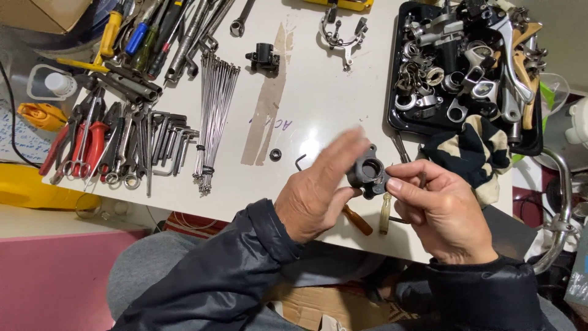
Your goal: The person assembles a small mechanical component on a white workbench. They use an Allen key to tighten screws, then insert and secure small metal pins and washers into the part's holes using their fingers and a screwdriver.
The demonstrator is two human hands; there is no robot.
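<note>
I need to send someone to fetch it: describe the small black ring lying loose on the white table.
Start at the long brown tape strip running down the middle of the white table. At its lower end, just right of it, lies the small black ring. Unlike the bent black hex key beside it, it is round with a hole through it.

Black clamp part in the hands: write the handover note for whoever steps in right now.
Right hand: pinches the black clamp part between thumb and fingers, its round bore facing up.
Left hand: open, fingers blurred, thumb at the part's lower edge; not gripping.
Nearby on the white table: hex key, small black ring, second black clamp piece, spoke bundle, hand tools at left, black tray of metal fittings at right.
Done: part is lifted off the table. Left: nothing is fitted into the bore yet.
</note>
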